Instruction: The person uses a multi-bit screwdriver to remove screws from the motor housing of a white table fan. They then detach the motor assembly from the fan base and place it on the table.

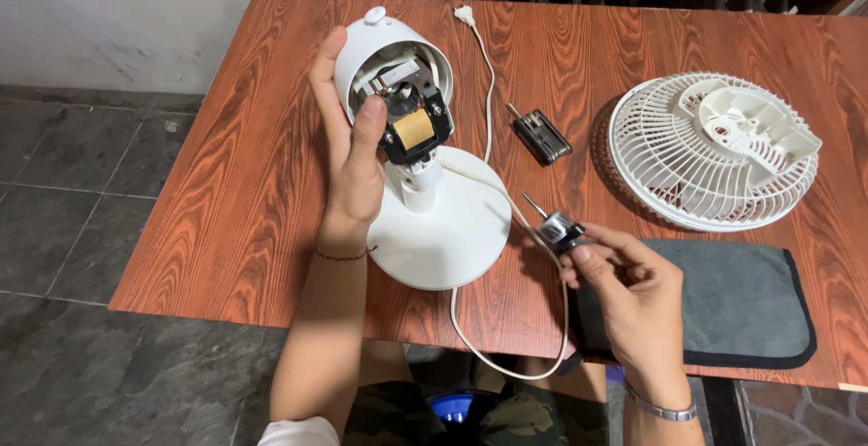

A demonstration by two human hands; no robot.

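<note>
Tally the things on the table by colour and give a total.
White: 2, the fan body held by the left hand, and the fan grille
Black: 1, the folding tool set
Grey: 1, the cloth mat
Total: 4
The right hand holds a screwdriver above the table.

table [226, 193]: glossy wood grain | fan housing [362, 48]: smooth white plastic | mat [741, 301]: grey cloth
</note>
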